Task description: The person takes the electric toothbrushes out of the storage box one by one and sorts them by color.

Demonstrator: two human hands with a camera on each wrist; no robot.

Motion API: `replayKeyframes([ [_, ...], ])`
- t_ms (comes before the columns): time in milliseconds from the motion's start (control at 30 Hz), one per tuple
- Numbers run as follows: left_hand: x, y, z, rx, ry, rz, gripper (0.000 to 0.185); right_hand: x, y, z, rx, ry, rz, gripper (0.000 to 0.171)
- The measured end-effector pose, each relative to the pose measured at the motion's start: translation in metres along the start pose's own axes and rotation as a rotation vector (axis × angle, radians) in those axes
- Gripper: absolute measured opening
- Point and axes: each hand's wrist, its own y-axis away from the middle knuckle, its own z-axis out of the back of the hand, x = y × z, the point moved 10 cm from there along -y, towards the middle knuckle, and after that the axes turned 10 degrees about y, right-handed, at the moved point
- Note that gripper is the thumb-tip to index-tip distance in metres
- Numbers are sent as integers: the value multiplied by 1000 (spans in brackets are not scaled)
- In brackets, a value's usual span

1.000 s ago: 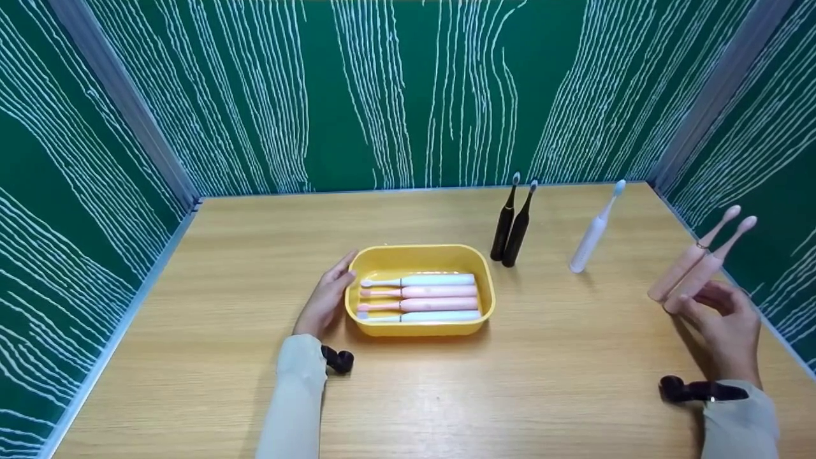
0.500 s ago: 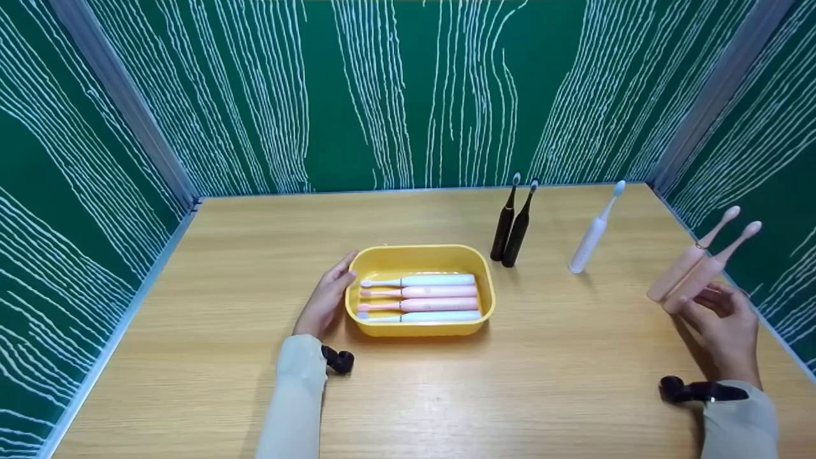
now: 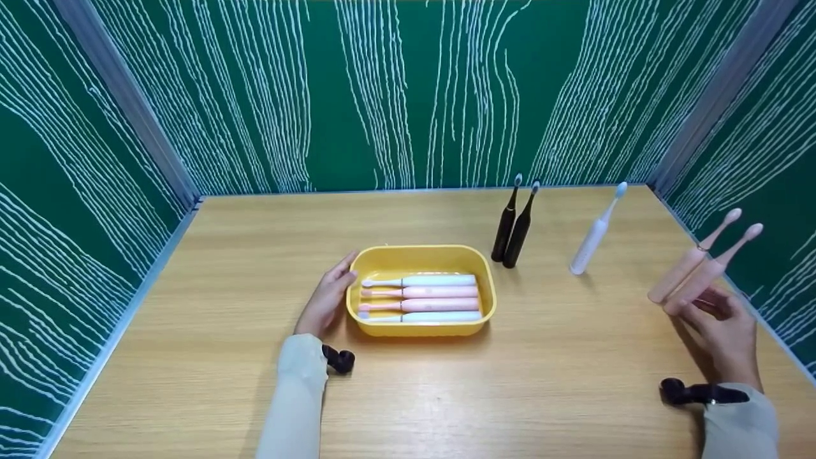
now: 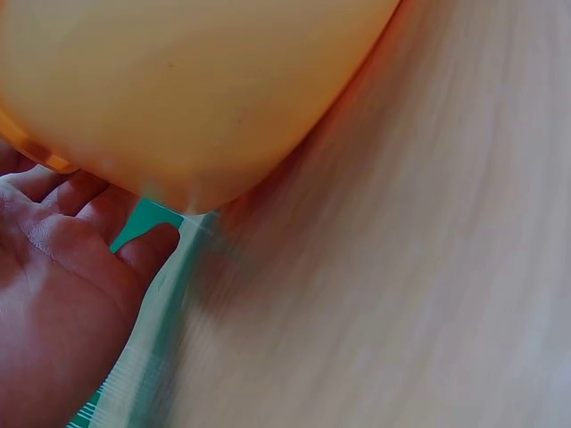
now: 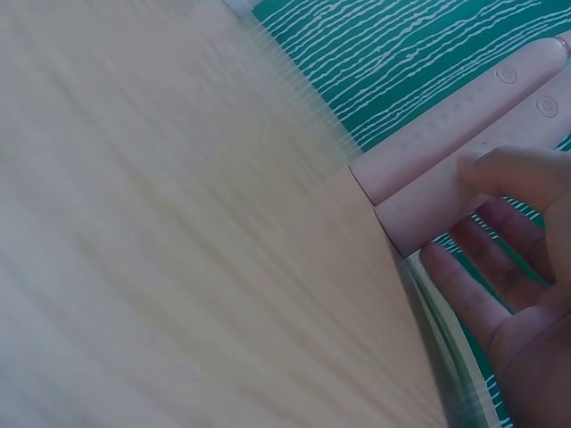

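Note:
My left hand (image 3: 325,296) holds the left end of a yellow bin (image 3: 417,329), thumb at the rim and fingers along the outer wall; the left wrist view shows the palm beside that wall. Inside lie white and pink electric toothbrushes side by side, among them a pink toothbrush (image 3: 446,305) and a white toothbrush (image 3: 441,317). At the far right of the table, my right hand (image 3: 727,325) grips the lower handle of an upright pink electric toothbrush (image 5: 428,207), thumb across its front. A second pink toothbrush (image 5: 464,122) stands right against it on the left.
Two black electric toothbrushes (image 3: 520,233) stand upright just right of the bin. A lone white toothbrush (image 3: 589,245) stands between them and the pink pair. Green walls (image 3: 542,83) with white wavy lines border the wooden table (image 3: 510,395) at the back and sides.

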Motion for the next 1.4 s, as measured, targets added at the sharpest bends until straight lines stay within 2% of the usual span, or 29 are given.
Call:
replayKeyframes([
  [67,1,0,0,0,4,4,53,0,0,0,-4,29,6,73],
  [267,2,1,-2,22,16,0,52,-1,2,2,-20,-3,14,72],
  [500,1,1,-2,18,6,-10,53,-1,6,2,4,-112,-1,75],
  [700,0,0,-1,12,0,-9,53,-2,7,5,-31,-194,-34,78],
  [800,1,0,0,5,4,-4,53,2,7,10,-71,-241,-5,76],
  [900,1,0,0,5,14,-1,53,4,7,17,-161,-254,18,71],
  [1033,1,-1,0,5,17,0,53,7,9,28,-291,-218,29,63],
  [1100,1,-1,1,-1,5,1,53,11,11,33,-336,-241,63,58],
  [1267,1,-1,3,-9,-20,6,53,24,19,41,-393,-324,141,46],
  [1400,2,-2,3,-11,-16,12,53,38,24,42,-420,-301,189,43],
])
